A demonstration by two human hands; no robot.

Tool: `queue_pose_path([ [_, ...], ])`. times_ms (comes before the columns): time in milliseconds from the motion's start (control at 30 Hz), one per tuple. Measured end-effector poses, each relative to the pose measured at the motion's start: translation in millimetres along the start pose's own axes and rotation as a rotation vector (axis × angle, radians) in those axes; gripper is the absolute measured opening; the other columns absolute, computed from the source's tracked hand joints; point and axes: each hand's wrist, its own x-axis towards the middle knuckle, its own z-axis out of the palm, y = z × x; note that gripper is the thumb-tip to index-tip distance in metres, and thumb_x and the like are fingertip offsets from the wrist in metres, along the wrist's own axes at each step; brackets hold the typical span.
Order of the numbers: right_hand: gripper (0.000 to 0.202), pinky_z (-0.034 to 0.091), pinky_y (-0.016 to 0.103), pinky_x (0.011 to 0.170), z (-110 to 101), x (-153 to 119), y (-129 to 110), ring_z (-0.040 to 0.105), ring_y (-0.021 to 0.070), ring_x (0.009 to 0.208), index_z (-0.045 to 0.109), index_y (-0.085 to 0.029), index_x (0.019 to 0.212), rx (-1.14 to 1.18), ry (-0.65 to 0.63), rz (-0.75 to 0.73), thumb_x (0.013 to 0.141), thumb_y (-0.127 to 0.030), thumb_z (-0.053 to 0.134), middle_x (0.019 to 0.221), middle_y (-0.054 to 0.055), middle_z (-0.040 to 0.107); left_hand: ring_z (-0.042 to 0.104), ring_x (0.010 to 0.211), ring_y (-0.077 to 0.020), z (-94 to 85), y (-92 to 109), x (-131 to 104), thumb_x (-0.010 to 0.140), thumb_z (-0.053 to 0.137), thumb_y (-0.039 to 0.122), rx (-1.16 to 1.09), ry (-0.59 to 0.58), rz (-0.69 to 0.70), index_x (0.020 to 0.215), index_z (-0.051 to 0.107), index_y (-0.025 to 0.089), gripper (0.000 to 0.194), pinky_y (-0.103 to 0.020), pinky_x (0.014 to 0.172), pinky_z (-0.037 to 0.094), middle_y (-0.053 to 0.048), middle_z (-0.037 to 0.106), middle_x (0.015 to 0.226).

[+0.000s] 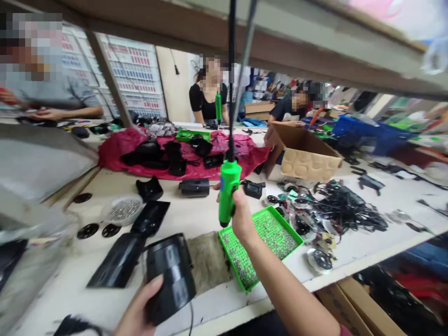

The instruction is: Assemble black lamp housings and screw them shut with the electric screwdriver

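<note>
My left hand (142, 303) grips a glossy black plastic housing (170, 275) near the front edge of the bench, thumb on its face; a thin cable hangs below it. My right hand (241, 210) is wrapped around a green electric screwdriver (229, 189), held upright and suspended by a black cord from above. Its tip points down at the left corner of a green tray (299, 241) full of small screws. Whether a screw sits on the tip is too small to tell. A worn grey-brown pad (210, 261) lies between the housing and the tray.
Black curved covers (117, 261) and a bowl of screws (124, 210) lie left. Wired parts (350, 205) pile up right, before an open cardboard box (304, 149). Black shells rest on pink plastic (119, 144) behind. A shelf beam (175, 28) crosses overhead. Several people sit beyond.
</note>
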Motion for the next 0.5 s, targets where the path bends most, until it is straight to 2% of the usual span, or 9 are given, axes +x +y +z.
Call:
queue_pose_path([
  [67, 0.052, 0.049, 0.032, 0.069, 3.6, 1.2, 5.6, 0.06, 0.0193, 0.077, 0.065, -0.022, 0.102, 0.117, 0.057, 0.008, 0.087, -0.065, 0.042, 0.087, 0.004, 0.064, 0.067, 0.103, -0.0333, 8.8, 1.3, 10.1, 0.067, 0.076, 0.027, -0.094, 0.063, -0.057, 0.128, 0.058, 0.018, 0.064, -0.047, 0.087, 0.055, -0.009, 0.075, 0.101],
  [133, 0.054, 0.047, 0.029, 0.06, 6.3, 2.0, 10.6, 0.057, 0.0163, 0.066, 0.065, -0.021, 0.102, 0.178, 0.09, 0.021, 0.087, -0.067, 0.041, 0.081, 0.003, 0.063, 0.063, 0.11, -0.0345, 12.0, -1.5, 18.5, 0.06, 0.08, 0.029, -0.154, 0.053, -0.068, 0.13, 0.056, 0.018, 0.074, -0.047, 0.091, 0.053, -0.009, 0.074, 0.104],
  [200, 0.06, 0.046, 0.029, 0.057, 6.5, 0.4, 12.0, 0.057, 0.0163, 0.065, 0.065, -0.02, 0.101, 0.167, 0.077, 0.04, 0.086, -0.071, 0.037, 0.081, 0.003, 0.063, 0.06, 0.115, -0.0349, 11.1, -7.4, 22.5, 0.056, 0.084, 0.034, -0.196, 0.037, -0.054, 0.13, 0.056, 0.019, 0.08, -0.046, 0.095, 0.051, -0.009, 0.073, 0.11],
  [300, 0.064, 0.049, 0.034, 0.066, 1.7, -6.1, 6.0, 0.061, 0.0219, 0.082, 0.063, -0.021, 0.105, 0.02, -0.032, 0.044, 0.078, -0.077, 0.048, 0.093, 0.007, 0.065, 0.055, 0.121, -0.0345, 7.2, -15.9, 23.6, 0.054, 0.086, 0.043, -0.22, 0.052, 0.004, 0.128, 0.057, 0.022, 0.082, -0.043, 0.099, 0.049, -0.009, 0.07, 0.118],
  [367, 0.061, 0.049, 0.038, 0.076, -1.7, -11.1, -0.2, 0.059, 0.0243, 0.092, 0.061, -0.022, 0.11, -0.11, -0.115, 0.028, 0.072, -0.069, 0.064, 0.101, 0.007, 0.065, 0.054, 0.123, -0.0344, 3.8, -18.3, 25.8, 0.053, 0.087, 0.044, -0.214, 0.045, 0.006, 0.127, 0.058, 0.022, 0.082, -0.043, 0.098, 0.049, -0.009, 0.069, 0.12],
  [433, 0.054, 0.047, 0.04, 0.082, -2.0, -15.6, -3.6, 0.059, 0.0237, 0.093, 0.061, -0.023, 0.109, -0.166, -0.186, 0.031, 0.073, -0.062, 0.069, 0.102, 0.006, 0.066, 0.056, 0.12, -0.0345, -0.5, -18.5, 31.0, 0.054, 0.087, 0.041, -0.214, 0.028, -0.058, 0.127, 0.058, 0.022, 0.081, -0.045, 0.096, 0.051, -0.009, 0.07, 0.117],
  [500, 0.048, 0.047, 0.039, 0.079, 2.1, -19.6, -2.9, 0.06, 0.0208, 0.083, 0.06, -0.022, 0.103, -0.107, -0.222, 0.068, 0.079, -0.064, 0.061, 0.091, 0.005, 0.066, 0.061, 0.114, -0.0342, -4.7, -18.2, 37.5, 0.055, 0.086, 0.037, -0.229, 0.038, -0.138, 0.124, 0.06, 0.02, 0.076, -0.046, 0.093, 0.053, -0.008, 0.073, 0.109],
])
